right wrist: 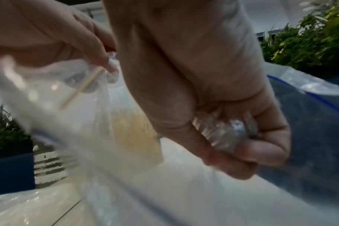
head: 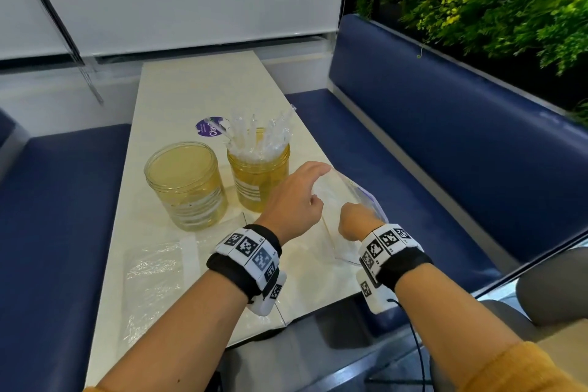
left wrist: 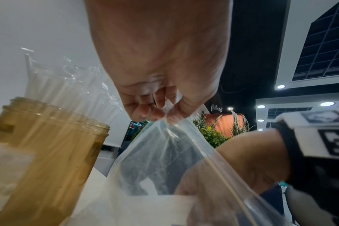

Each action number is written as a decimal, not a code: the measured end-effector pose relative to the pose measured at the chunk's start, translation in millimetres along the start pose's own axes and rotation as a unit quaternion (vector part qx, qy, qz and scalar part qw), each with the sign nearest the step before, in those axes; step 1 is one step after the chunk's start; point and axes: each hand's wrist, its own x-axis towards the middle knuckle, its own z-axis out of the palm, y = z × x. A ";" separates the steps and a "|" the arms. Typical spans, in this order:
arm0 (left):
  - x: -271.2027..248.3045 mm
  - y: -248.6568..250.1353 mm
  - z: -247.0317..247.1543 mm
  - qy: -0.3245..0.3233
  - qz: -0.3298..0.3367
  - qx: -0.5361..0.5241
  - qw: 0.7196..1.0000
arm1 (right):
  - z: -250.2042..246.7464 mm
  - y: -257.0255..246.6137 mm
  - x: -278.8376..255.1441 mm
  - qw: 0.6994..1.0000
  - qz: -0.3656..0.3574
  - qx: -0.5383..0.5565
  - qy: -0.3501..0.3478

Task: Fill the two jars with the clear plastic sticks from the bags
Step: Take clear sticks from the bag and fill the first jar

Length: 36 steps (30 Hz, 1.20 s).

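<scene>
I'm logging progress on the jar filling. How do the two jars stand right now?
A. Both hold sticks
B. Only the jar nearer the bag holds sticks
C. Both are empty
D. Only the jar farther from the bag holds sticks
B: the jar nearer the bag bristles with sticks, while the other jar shows none.

- Two jars are set side by side on the table (head: 165, 99): the left jar (head: 186, 184), and the right jar (head: 259, 175) with sticks (head: 254, 134) in it.
- A bag (head: 346, 200) is held up right of the jars.
- A flat bag (head: 152, 277) lies in front of the jars.
</scene>
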 end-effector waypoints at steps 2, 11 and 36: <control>0.0 -0.1 0.1 0.013 0.007 0.047 0.999 | -11.4 1.5 -9.9 1.000 -0.016 -0.004 0.000; 8.4 3.2 17.8 0.031 -0.014 0.033 0.999 | -101.6 -7.5 -78.0 0.978 -0.125 -0.120 0.113; 20.7 -16.6 1.9 0.160 -0.059 -0.193 0.966 | -95.8 -42.1 -46.9 0.863 -0.278 0.240 0.346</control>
